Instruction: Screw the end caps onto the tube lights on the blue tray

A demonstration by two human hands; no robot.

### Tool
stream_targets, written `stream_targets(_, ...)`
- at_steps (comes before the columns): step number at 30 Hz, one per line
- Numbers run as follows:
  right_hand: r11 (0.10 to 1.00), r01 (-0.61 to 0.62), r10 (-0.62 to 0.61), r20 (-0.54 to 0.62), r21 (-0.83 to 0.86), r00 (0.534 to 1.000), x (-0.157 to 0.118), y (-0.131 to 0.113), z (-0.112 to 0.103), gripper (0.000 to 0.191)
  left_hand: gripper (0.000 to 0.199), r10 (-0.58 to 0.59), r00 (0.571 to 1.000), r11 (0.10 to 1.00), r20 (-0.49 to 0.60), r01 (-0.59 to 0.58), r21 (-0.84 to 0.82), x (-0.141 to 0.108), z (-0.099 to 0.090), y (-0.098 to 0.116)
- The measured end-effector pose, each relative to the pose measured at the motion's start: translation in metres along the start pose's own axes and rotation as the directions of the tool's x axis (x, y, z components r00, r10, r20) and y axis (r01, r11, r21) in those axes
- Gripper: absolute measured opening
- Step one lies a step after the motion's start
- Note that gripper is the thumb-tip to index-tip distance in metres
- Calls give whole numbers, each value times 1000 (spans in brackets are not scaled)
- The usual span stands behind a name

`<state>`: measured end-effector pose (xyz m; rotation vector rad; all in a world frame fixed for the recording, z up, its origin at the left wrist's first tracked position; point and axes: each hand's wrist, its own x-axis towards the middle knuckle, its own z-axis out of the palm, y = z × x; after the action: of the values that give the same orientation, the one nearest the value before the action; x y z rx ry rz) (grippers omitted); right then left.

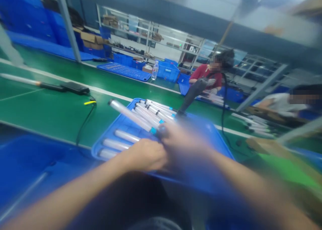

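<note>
A blue tray (95,149) in front of me bears several clear tubes (148,114) with dark ends and blue bands. My right hand (182,137), smeared by motion, has its fingers closed around the dark end of a raised clear tube (132,116), which points up and to the left over the tray. Close beside it, my left hand (147,154) is closed over the tray's near side; what its fingers hold, if anything, is hidden. Behind my right hand, a dark handheld tool (192,95) with a black cable leans up to the right.
On the green table (50,105) at the left lie a long lamp-like tube (22,79) and a black cable with a yellow tag (90,103). A bottle (154,71) stands at the far side. Two people work across the table at the right. Metal posts frame the bench.
</note>
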<state>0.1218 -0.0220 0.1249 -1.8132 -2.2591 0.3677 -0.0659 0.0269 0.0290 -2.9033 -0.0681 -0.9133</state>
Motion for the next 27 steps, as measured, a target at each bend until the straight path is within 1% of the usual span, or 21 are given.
stream_targets(1, 991, -44, 50, -40, 128, 998, -3, -4, -7, 24, 29, 44, 999, 999, 28, -44, -15, 1, 1, -1)
stream_targets(2, 963, -81, 105, -81, 256, 991, -5, -8, -13, 27, 31, 45, 998, 999, 49, -44, -22, 2, 2, -3)
stream_targets(3, 925, -104, 156, -115, 367, 981, -6, -11, -17, 29, 32, 3, 999, 1000, 52, -2, -26, 4, 3, -6)
stream_targets(4, 879, -116, 204, -146, 462, 968, -6, -13, -20, 32, 34, -76, 996, 996, 36, 77, -41, 6, 4, -11)
stream_targets(5, 836, -115, 245, -177, 536, 953, -5, -13, -20, 35, 35, -187, 982, 979, 6, 187, -82, 8, 5, -17)
stream_targets(6, 800, -104, 273, -204, 591, 940, -3, -13, -18, 36, 35, -321, 946, 937, -33, 312, -157, 10, 5, -23)
stream_targets(7, 770, -81, 286, -229, 633, 930, 0, -11, -14, 38, 35, -462, 884, 863, -71, 430, -267, 12, 6, -29)
stream_targets(8, 740, -49, 287, -250, 670, 925, 4, -8, -8, 39, 34, -587, 804, 763, -98, 508, -400, 15, 6, -35)
stream_targets(9, 709, -15, 277, -259, 705, 925, 9, -5, -1, 40, 35, -678, 727, 654, -104, 534, -536, 16, 7, -41)
stream_targets(10, 679, 18, 262, -265, 734, 928, 15, -2, 5, 40, 38, -734, 672, 555, -94, 514, -654, 18, 7, -45)
stream_targets(11, 654, 41, 241, -259, 756, 935, 20, -1, 11, 38, 45, -765, 640, 470, -75, 474, -745, 19, 8, -49)
stream_targets(12, 641, 52, 224, -252, 766, 941, 24, -1, 15, 36, 52, -779, 625, 400, -50, 434, -807, 21, 9, -52)
stream_targets(13, 649, 52, 212, -246, 759, 946, 27, -2, 17, 32, 56, -787, 616, 342, -25, 403, -849, 22, 10, -54)
stream_targets(14, 681, 39, 204, -240, 732, 949, 27, -6, 16, 28, 58, -800, 600, 292, -6, 381, -877, 23, 11, -56)
stream_targets(15, 726, 15, 204, -237, 687, 950, 26, -10, 13, 25, 58, -820, 572, 242, 10, 363, -900, 24, 11, -57)
stream_targets(18, 876, -72, 212, -248, 477, 945, 14, -25, -2, 29, 60, -888, 457, 84, 56, 279, -957, 27, 9, -59)
stream_targets(20, 920, -82, 200, -281, 383, 938, 6, -30, -9, 27, 66, -914, 393, -18, 102, 211, -977, 29, 5, -59)
stream_targets(21, 930, -62, 180, -304, 363, 936, 4, -32, -11, 26, 69, -920, 371, -61, 128, 187, -980, 30, 2, -58)
stream_targets(22, 935, -31, 153, -324, 352, 934, 3, -32, -10, 24, 71, -922, 355, -98, 155, 175, -980, 31, 0, -57)
stream_targets(24, 934, 35, 95, -342, 355, 935, 4, -32, -7, 23, 72, -916, 343, -147, 208, 195, -970, 30, -3, -54)
stream_targets(27, 906, 89, 59, -332, 414, 941, 7, -30, 0, 19, 70, -898, 362, -157, 252, 272, -950, 29, -5, -51)
